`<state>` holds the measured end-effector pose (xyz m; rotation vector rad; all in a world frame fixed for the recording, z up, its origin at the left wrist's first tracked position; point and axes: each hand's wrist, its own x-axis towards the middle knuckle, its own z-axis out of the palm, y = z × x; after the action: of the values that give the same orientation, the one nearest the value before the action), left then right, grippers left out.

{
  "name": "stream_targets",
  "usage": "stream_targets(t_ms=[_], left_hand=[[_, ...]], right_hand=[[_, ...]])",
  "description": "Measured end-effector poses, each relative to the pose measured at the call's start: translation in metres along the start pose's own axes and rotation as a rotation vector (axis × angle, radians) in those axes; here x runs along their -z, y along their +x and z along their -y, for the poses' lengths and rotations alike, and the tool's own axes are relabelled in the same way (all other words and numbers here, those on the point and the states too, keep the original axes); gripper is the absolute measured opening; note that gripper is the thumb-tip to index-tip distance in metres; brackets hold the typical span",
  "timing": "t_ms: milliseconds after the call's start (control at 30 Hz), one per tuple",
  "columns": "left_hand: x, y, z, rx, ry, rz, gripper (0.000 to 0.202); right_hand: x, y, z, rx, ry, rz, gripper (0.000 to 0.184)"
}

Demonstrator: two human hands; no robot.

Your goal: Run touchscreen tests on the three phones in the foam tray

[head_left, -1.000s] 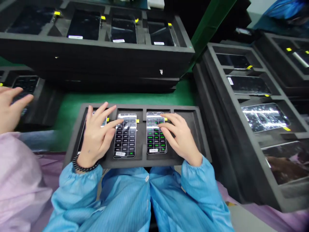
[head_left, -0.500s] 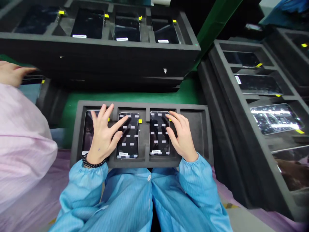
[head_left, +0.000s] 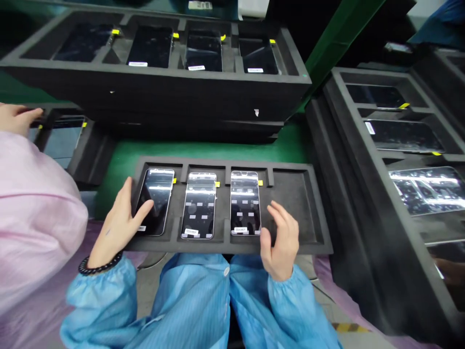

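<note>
A dark foam tray (head_left: 225, 246) lies across my lap, its compartments side by side. Three phones lie in it face up: the left phone (head_left: 160, 198) with a dark screen, the middle phone (head_left: 199, 208) and the right phone (head_left: 246, 203) with small pale rectangles on their screens. Each has a yellow tab at its upper right. My left hand (head_left: 121, 223) is open at the tray's left end, its thumb over the left phone. Nothing is in my right hand (head_left: 283, 240); its fingers are apart and slightly bent, beside the lower right corner of the right phone.
Behind the tray stands a tall stack of foam trays (head_left: 163, 102) with phones in the top one. Another tray stack (head_left: 366, 194) rises on the right. At left, a co-worker's pink sleeve (head_left: 39, 203) and hand (head_left: 18, 118) are close by. The bench surface (head_left: 203, 150) is green.
My left hand has moved left off the middle phone to the tray's left end. My right hand has drawn down and right, off the right phone's upper edge. The view has shifted slightly.
</note>
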<state>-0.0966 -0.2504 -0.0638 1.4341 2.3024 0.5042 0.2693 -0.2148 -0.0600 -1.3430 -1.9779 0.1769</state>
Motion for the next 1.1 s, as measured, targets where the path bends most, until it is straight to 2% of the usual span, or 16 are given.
stream_targets(t_ms=[67,100,267,433,600,700,800,867,933,1100], left_hand=[[-0.005,-0.009,-0.007,-0.017,0.035,-0.025,0.101],[-0.008,-0.014,-0.011,-0.018,0.057,-0.038,0.104],[-0.015,-0.029,-0.035,0.059,0.146,-0.083,0.115],[-0.015,-0.016,-0.055,0.019,0.284,-0.074,0.116],[-0.023,0.001,-0.063,-0.018,0.279,-0.148,0.106],[-0.024,0.004,-0.065,-0.003,0.248,-0.168,0.096],[-0.023,0.003,-0.066,0.019,0.249,-0.143,0.097],[-0.022,0.002,-0.066,0.042,0.252,-0.137,0.099],[-0.022,0.002,-0.067,0.057,0.252,-0.131,0.099],[-0.023,0.003,-0.068,0.069,0.331,-0.134,0.098]], right_hand=[[-0.004,0.009,-0.009,-0.002,0.013,-0.070,0.042],[-0.004,0.014,-0.013,-0.022,0.033,-0.060,0.040],[0.000,0.035,-0.021,-0.102,0.031,0.139,0.034],[-0.011,0.045,-0.021,-0.142,-0.182,0.280,0.036],[-0.017,0.054,-0.021,-0.130,-0.193,0.335,0.037],[-0.013,0.056,-0.013,-0.026,-0.176,0.346,0.039],[-0.010,0.058,-0.003,0.209,-0.148,0.475,0.038],[-0.010,0.059,-0.001,0.275,-0.143,0.545,0.036],[-0.009,0.059,-0.003,0.243,-0.150,0.509,0.034],[0.000,0.053,-0.018,0.093,-0.173,0.228,0.036]])
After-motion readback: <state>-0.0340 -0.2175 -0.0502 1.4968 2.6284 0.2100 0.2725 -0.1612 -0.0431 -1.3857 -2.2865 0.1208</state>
